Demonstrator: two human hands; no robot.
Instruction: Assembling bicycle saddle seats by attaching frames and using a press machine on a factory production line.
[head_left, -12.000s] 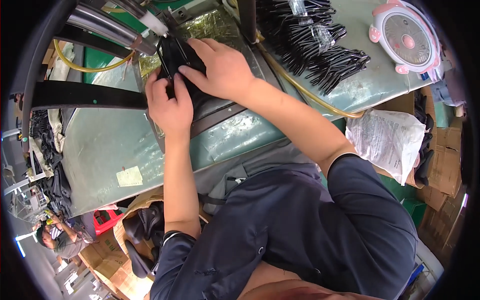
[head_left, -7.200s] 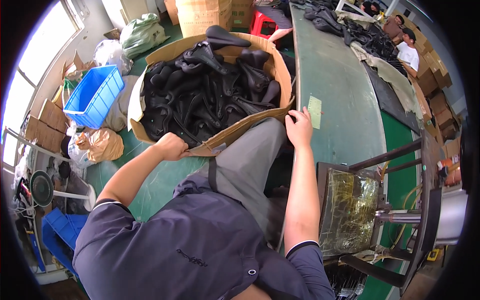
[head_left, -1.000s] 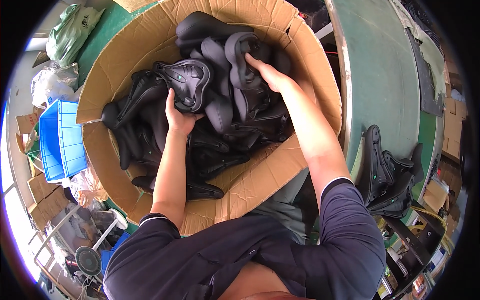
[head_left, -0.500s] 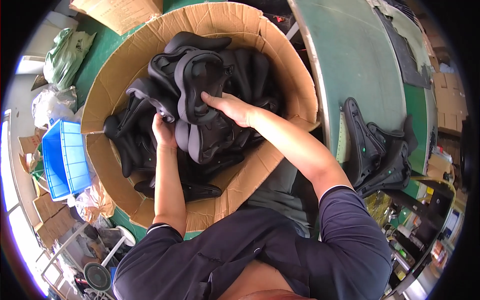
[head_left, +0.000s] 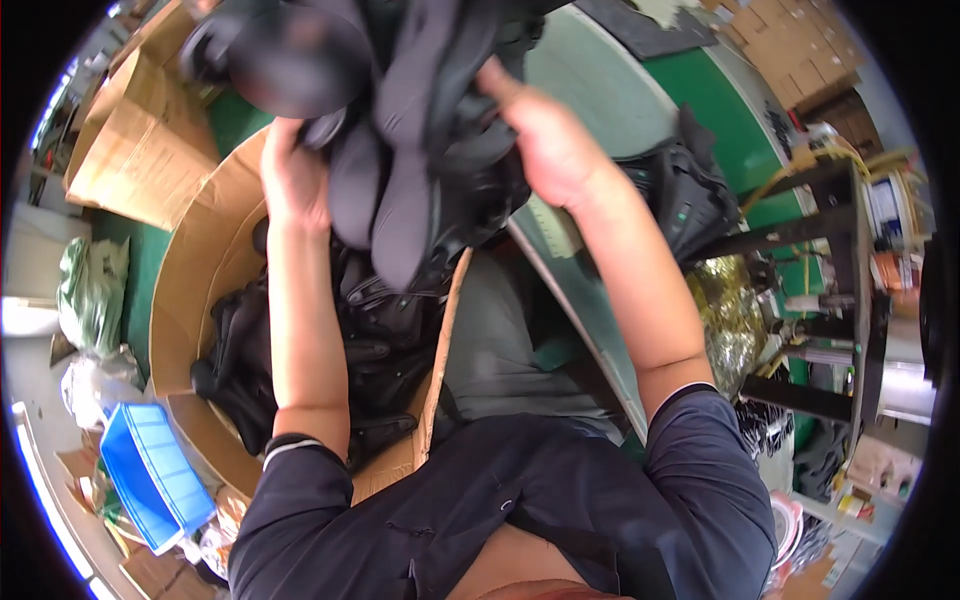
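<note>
Bag (head_left: 92,297): green crumpled plastic, slumping at the far left.
Cardboard box (head_left: 150,160): brown, standing just beside the round carton.
Blue crate (head_left: 160,470): sitting near the carton, showing me its open inside.
Round carton (head_left: 185,320): its brown wall is curving around a dark heap, and the left forearm is reaching across it.
Loose saddles (head_left: 235,370): black, lying jumbled inside the carton.
Left hand (head_left: 298,180): gripping the saddle bundle at its left side; the fingers are wrapping around it, mostly hiding behind the padding, so I am not seeing their tips.
Saddle bundle (head_left: 405,190): several black padded saddles, clustering between the two hands and being held up over the carton's right part; the leftmost one is blurring.
Right hand (head_left: 550,145): clasping the bundle's right side, the fingers closing on it; their tips are blurring into the black, so I am not able to tell how many saddles they are taking in.
Card (head_left: 553,228): yellowish, lying on the green worktop (head_left: 590,75) just beside the right wrist.
Worktop saddles (head_left: 690,190): black, resting beyond the right forearm.
Shiny sheet (head_left: 730,310): yellowish, glinting beside the dark frame (head_left: 805,228).
Fan (head_left: 790,530): pink and white, peeking out past the right sleeve (head_left: 705,440).
</note>
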